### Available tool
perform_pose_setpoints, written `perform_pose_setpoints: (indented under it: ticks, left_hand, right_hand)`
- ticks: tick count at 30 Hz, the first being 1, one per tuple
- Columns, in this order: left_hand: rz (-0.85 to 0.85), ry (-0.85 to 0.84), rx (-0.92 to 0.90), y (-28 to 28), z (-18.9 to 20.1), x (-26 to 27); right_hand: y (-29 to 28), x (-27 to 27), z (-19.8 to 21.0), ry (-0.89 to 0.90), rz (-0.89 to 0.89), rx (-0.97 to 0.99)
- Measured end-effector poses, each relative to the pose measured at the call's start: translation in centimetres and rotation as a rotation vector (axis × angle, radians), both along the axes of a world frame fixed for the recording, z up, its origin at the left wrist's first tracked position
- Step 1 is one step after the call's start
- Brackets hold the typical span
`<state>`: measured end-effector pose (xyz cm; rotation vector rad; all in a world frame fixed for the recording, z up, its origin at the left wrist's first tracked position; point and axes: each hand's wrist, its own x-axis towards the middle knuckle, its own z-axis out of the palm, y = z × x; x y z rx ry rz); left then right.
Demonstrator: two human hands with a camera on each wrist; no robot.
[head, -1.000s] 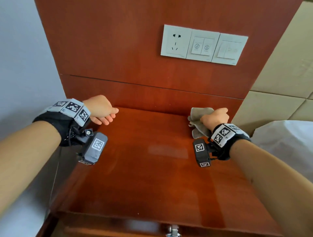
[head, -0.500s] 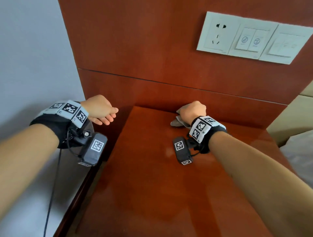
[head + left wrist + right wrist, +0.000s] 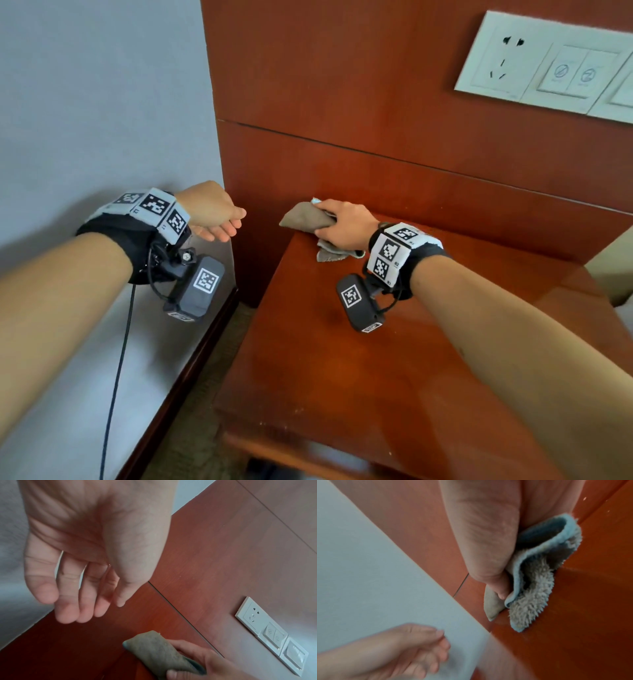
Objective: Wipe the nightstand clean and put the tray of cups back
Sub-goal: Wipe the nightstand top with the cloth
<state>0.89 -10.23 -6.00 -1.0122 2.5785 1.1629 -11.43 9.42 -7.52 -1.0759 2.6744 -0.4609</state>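
Observation:
My right hand (image 3: 344,224) grips a bunched grey and blue cloth (image 3: 305,217) and holds it down on the back left corner of the red-brown nightstand (image 3: 342,359). The right wrist view shows the shaggy cloth (image 3: 537,582) folded under my palm, touching the wood. My left hand (image 3: 219,219) hangs in the air left of the nightstand, off its top, fingers loosely curled around nothing. In the left wrist view this hand (image 3: 82,588) is empty, with the cloth (image 3: 154,651) below it. No tray or cups are in view.
A wooden wall panel (image 3: 376,102) rises behind the nightstand and carries a white socket and switch plate (image 3: 548,65). A pale wall (image 3: 85,102) stands to the left, with a dark skirting strip (image 3: 191,366) at its foot. A black cable (image 3: 116,377) hangs from my left wrist.
My right hand has slid the cloth leftward along the back of the nightstand, from the right side to the back left corner. My head has turned left. The left hand has stayed put.

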Motion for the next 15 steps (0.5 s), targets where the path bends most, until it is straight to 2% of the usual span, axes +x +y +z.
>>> perform_pose_setpoints:
  ticks: [7,15]
  left_hand:
    - [-0.011,0.052,-0.031,1.8,1.3,2.4]
    - [0.026,0.053,-0.071,3.8,1.6,7.4]
  right_hand:
    - [1.1,4.9,0.2,-0.053,0.180,0.047]
    - [3.7,11.0,0.0,-0.114,0.352,0.009]
